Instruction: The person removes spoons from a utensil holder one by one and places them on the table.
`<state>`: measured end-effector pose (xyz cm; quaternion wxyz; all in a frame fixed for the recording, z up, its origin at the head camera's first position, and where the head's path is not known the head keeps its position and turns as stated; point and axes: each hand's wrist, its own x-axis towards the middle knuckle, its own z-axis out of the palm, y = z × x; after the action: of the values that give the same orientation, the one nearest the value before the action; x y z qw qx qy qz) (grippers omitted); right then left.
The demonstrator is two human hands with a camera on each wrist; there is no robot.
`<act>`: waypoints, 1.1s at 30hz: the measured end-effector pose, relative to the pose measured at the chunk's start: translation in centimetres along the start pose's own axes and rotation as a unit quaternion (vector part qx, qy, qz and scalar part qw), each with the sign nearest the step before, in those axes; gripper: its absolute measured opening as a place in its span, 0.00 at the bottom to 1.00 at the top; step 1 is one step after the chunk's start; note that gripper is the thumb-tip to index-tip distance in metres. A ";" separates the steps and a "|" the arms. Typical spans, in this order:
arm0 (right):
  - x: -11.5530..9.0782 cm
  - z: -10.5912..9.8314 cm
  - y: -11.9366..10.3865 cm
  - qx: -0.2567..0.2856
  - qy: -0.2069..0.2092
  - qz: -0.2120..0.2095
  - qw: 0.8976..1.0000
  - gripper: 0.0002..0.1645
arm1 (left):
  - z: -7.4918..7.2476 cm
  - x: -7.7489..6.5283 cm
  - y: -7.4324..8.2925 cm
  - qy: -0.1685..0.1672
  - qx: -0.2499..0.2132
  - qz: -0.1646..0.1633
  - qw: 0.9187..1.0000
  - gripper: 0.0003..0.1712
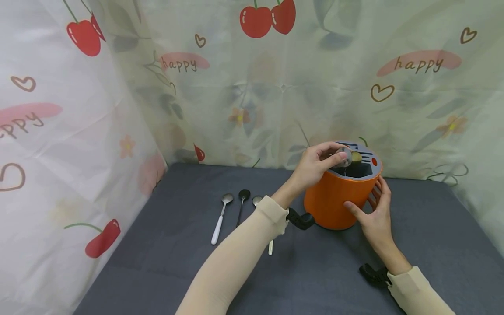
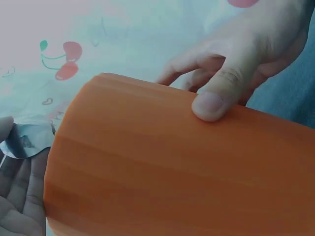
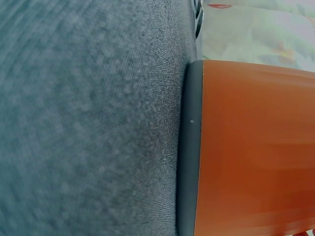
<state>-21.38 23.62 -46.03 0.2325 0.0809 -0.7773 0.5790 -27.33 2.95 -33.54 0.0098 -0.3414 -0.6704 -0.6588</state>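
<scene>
An orange cylindrical utensil holder (image 1: 334, 201) with a grey slotted top stands on the right half of the table. Over its top opening, my left hand (image 1: 315, 162) pinches a silver spoon (image 1: 346, 156) by the rounded bowl; the handle is hidden. In the left wrist view the shiny spoon bowl (image 2: 29, 140) lies between thumb and fingers, beside the holder's rim. My right hand (image 1: 379, 221) grips the holder's right side, thumb in front and fingers round behind. A yellowish piece (image 1: 356, 156) shows at the top just beyond the spoon. The right wrist view shows the holder's dark base (image 3: 189, 147) on the cloth.
Left of the holder lie a white-handled spoon (image 1: 218, 225), a black spoon (image 1: 244, 195) and a third spoon (image 1: 257, 200), the last two partly covered by my left forearm. A grey cloth (image 1: 157, 262) covers the table. Printed curtains (image 1: 275, 109) hang behind and at the left.
</scene>
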 end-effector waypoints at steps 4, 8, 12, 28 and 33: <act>0.1 0.0 0.0 0.002 0.000 -0.001 1.000 0.61 | 0.1 -0.2 -0.1 0.009 0.012 0.004 1.000 0.15; 0.1 0.0 -0.1 0.002 -0.001 -0.002 1.000 0.62 | 0.1 -0.3 -0.1 0.012 0.013 0.002 1.000 0.15; 0.1 0.0 0.0 0.001 -0.002 -0.002 1.000 0.61 | -0.1 -0.4 -0.1 0.018 -0.006 0.005 1.000 0.14; -0.1 -0.1 0.2 -0.002 0.003 0.000 1.000 0.61 | -2.8 -1.7 2.9 0.063 -0.091 0.051 0.993 0.15; 0.0 0.0 0.2 0.004 0.004 -0.003 1.000 0.61 | -4.3 -2.1 4.6 0.113 -0.121 0.079 0.983 0.15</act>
<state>-21.47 23.73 -46.21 0.2371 0.0818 -0.7737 0.5818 -25.47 -2.26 -29.92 0.0960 -0.3155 -0.5512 -0.7664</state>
